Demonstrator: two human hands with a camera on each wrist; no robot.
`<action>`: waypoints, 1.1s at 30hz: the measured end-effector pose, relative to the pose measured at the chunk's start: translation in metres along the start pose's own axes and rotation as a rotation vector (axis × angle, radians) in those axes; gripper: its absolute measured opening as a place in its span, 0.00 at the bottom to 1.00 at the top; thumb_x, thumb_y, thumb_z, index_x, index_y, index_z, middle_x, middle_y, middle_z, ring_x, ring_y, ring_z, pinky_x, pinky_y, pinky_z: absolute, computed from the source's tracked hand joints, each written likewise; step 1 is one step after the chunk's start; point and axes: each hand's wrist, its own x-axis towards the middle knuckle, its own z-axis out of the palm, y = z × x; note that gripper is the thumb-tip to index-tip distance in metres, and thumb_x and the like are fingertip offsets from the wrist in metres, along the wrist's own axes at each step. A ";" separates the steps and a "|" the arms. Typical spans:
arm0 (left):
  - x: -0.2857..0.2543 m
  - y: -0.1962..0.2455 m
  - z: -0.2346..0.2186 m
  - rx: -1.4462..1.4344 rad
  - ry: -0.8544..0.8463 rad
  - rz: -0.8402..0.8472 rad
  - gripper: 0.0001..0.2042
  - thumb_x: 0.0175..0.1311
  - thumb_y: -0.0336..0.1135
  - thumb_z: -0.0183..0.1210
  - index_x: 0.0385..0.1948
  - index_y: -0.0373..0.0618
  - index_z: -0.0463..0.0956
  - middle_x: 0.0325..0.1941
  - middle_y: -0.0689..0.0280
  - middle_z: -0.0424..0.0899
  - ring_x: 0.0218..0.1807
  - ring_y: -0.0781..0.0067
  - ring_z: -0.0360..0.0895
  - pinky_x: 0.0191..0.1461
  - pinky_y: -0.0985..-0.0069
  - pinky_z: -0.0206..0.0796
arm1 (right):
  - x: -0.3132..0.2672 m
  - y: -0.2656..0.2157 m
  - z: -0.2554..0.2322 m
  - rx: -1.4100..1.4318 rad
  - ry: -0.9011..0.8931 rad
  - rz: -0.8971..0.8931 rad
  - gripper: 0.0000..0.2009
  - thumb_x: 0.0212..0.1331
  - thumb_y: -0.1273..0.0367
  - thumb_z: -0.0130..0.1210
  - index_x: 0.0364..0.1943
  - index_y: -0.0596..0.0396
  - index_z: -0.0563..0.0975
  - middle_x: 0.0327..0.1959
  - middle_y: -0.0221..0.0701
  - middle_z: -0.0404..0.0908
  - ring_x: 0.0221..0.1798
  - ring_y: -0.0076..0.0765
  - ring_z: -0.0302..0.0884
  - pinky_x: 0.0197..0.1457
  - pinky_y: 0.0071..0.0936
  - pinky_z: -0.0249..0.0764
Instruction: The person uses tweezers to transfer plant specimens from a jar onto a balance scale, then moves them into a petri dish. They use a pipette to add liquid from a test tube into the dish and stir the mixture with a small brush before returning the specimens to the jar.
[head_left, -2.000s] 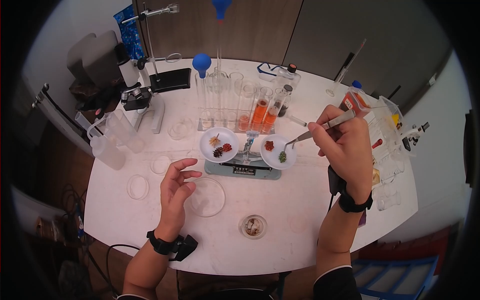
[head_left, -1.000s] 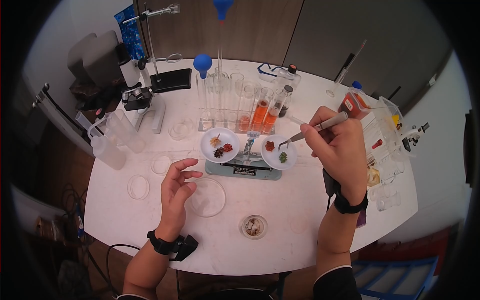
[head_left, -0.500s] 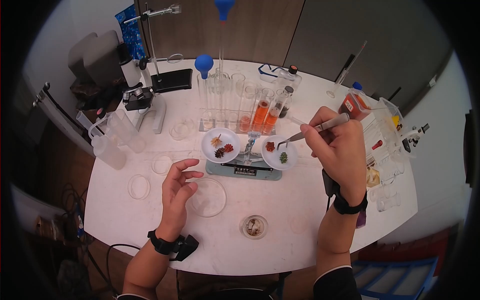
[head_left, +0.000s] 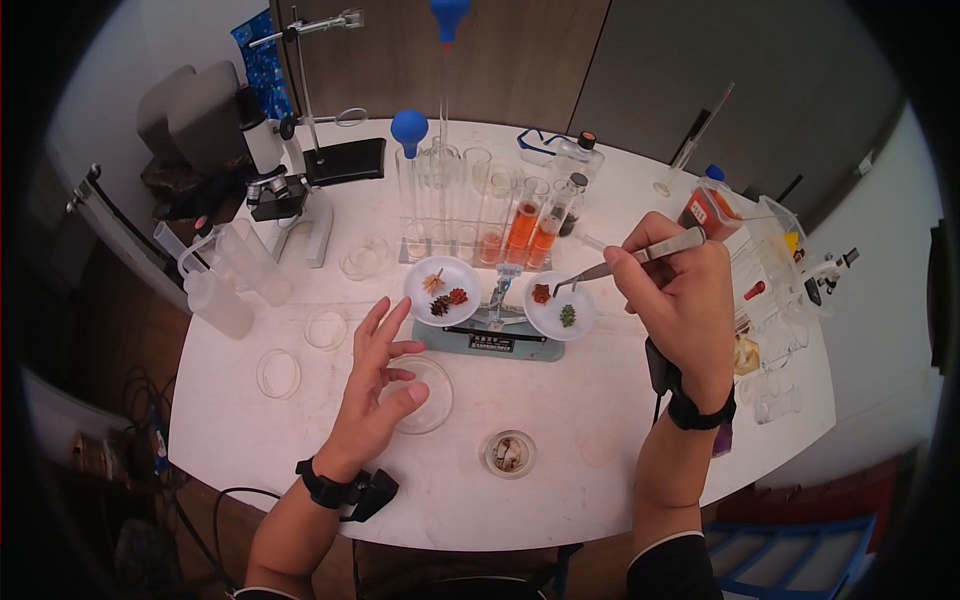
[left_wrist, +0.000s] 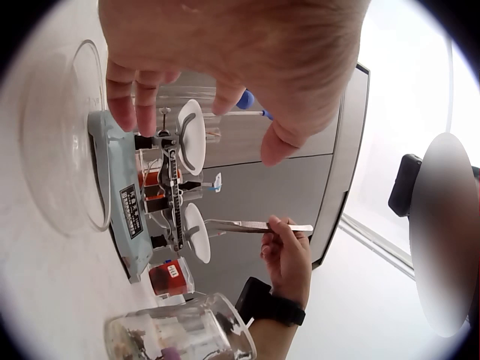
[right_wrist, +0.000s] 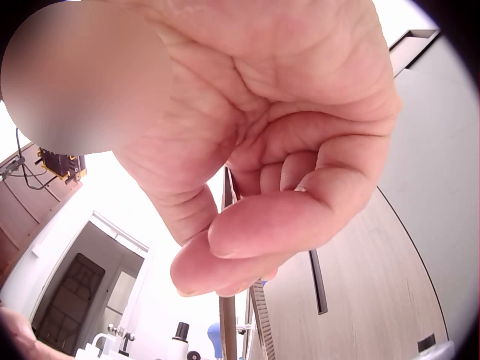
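Observation:
My right hand (head_left: 690,310) pinches metal tweezers (head_left: 645,250) with bent tips. Those tips hover over the right pan (head_left: 562,325) of a balance (head_left: 455,342), close beside a reddish-brown cluster (head_left: 541,294). A green cluster (head_left: 568,316) lies on the same pan. On the left pan (head_left: 455,275) are pale, dark and red clusters. My left hand (head_left: 370,405) holds nothing; its loosely spread fingers overlap a clear petri dish (head_left: 440,415) in the head view. In the left wrist view the tweezers (left_wrist: 251,226) reach the pan from the side.
A small glass (head_left: 509,455) with whitish and brown bits stands near the front. Behind the balance is a test tube rack (head_left: 420,250), with orange liquid in some tubes. A microscope (head_left: 290,205) and plastic bottles (head_left: 220,305) stand left; glassware (head_left: 775,400) lies right.
The tweezer tips have moved left from above the green cluster to beside the reddish-brown one. My left hand has shifted slightly right, its fingers straightening.

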 end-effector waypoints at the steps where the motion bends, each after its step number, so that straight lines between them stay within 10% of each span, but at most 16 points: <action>1: 0.000 0.001 0.000 0.020 -0.007 0.008 0.40 0.56 0.42 0.61 0.74 0.56 0.54 0.77 0.56 0.43 0.63 0.65 0.69 0.60 0.69 0.64 | 0.000 0.000 0.000 -0.005 0.000 -0.002 0.10 0.56 0.71 0.60 0.23 0.61 0.73 0.11 0.31 0.73 0.13 0.21 0.67 0.20 0.20 0.59; 33: 0.001 0.001 0.001 0.031 0.043 -0.016 0.40 0.53 0.45 0.59 0.72 0.49 0.57 0.77 0.60 0.48 0.61 0.64 0.72 0.58 0.73 0.65 | 0.001 0.003 0.000 -0.047 -0.079 -0.009 0.11 0.58 0.69 0.59 0.23 0.61 0.75 0.12 0.26 0.75 0.14 0.16 0.71 0.19 0.15 0.62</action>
